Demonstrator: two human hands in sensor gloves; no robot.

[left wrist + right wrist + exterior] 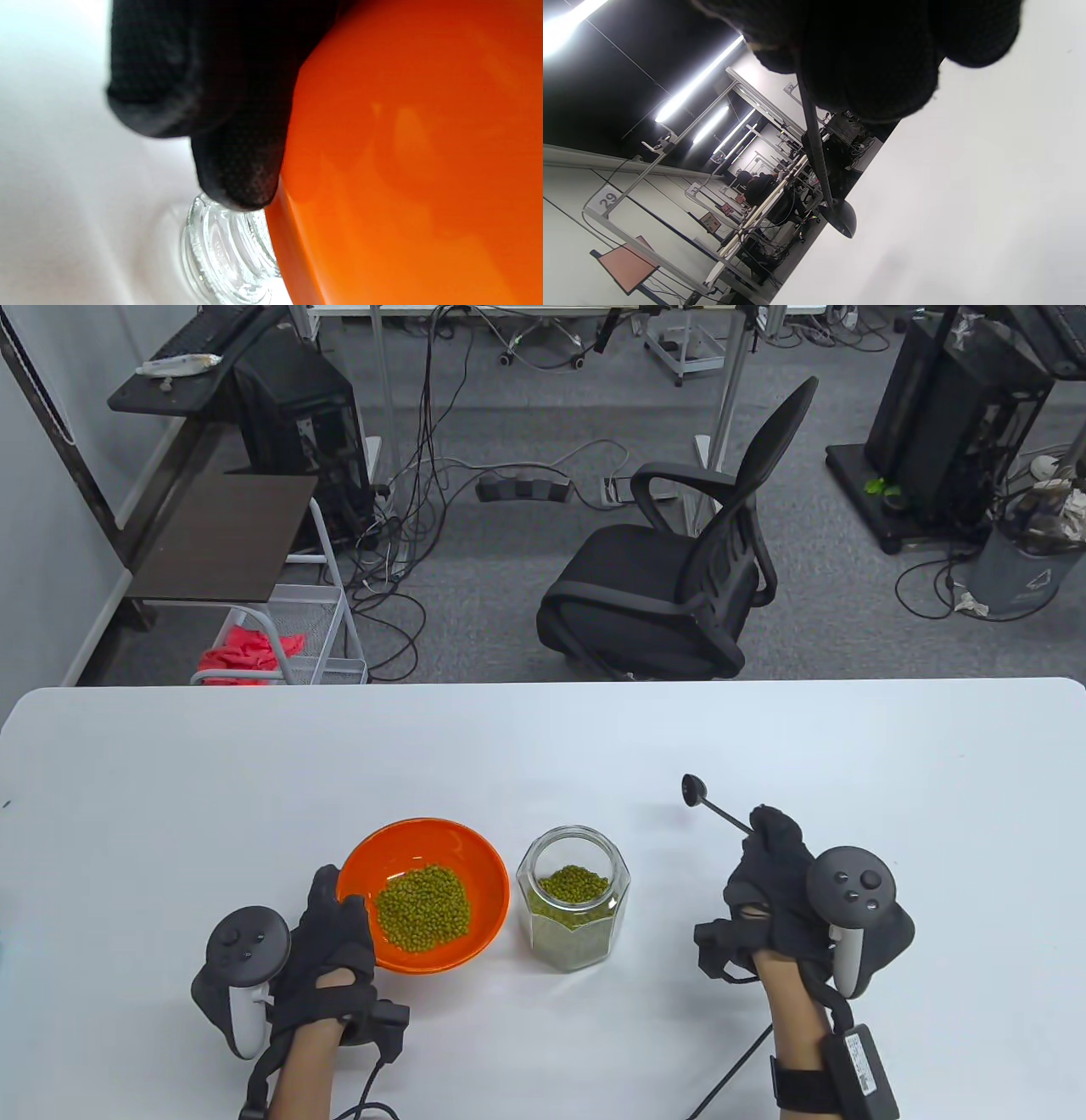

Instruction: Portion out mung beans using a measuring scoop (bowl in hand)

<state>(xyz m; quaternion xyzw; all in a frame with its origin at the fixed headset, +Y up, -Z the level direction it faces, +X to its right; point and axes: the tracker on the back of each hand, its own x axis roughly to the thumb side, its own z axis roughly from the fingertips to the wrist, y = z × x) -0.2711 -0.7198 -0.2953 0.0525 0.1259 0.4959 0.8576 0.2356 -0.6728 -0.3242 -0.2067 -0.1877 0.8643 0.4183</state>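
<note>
An orange bowl (pixel 441 848) with a heap of mung beans (pixel 422 906) sits at the table's front left. My left hand (pixel 335 925) grips its near-left rim; in the left wrist view my fingers (pixel 237 169) press on the bowl's outer wall (pixel 407 169). A clear glass jar (pixel 573 899) of mung beans stands open just right of the bowl; its threaded neck (pixel 220 254) shows in the left wrist view. My right hand (pixel 772 865) holds the handle of a black measuring scoop (pixel 696 791), its head pointing away to the far left above the table. In the right wrist view the scoop (pixel 842 220) hangs from my fingers (pixel 874 63).
The white table (pixel 254 763) spans the view. Beyond its far edge stand a black office chair (pixel 670 585) and a wire cart (pixel 288 645) on the floor.
</note>
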